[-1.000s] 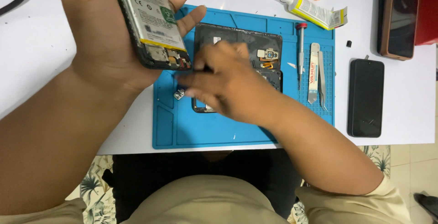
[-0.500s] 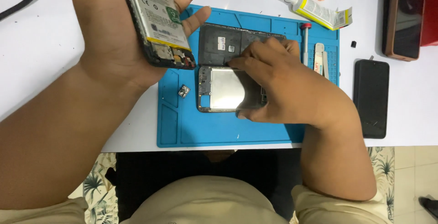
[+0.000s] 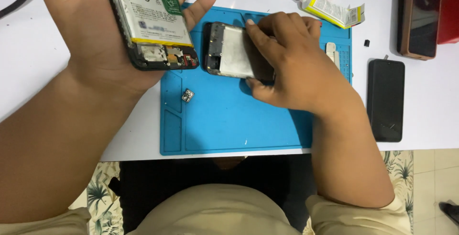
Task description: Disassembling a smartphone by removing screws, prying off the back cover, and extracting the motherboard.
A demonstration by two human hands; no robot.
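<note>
Seen from above at a white counter point(image 3: 38, 58): left hand point(image 3: 95, 39) clenched around an opened phone point(image 3: 153, 22), battery side up, raised over the counter's far left part. Long axis tilted slightly, running from the far edge toward the near edge, exposed circuit end pointing at the near edge and overhanging the far left corner of a blue mat point(image 3: 229, 120). Right hand point(image 3: 291, 67) grasping a silver phone frame point(image 3: 229, 51), thumb below and fingers above, on the mat's far edge; frame's long axis across the mat, free end pointing left, just beside the opened phone. Small metal part point(image 3: 187, 96) loose near the mat's left edge. Dark phone point(image 3: 385, 98) and glue tube point(image 3: 330, 9) toward the counter's right edge.
</note>
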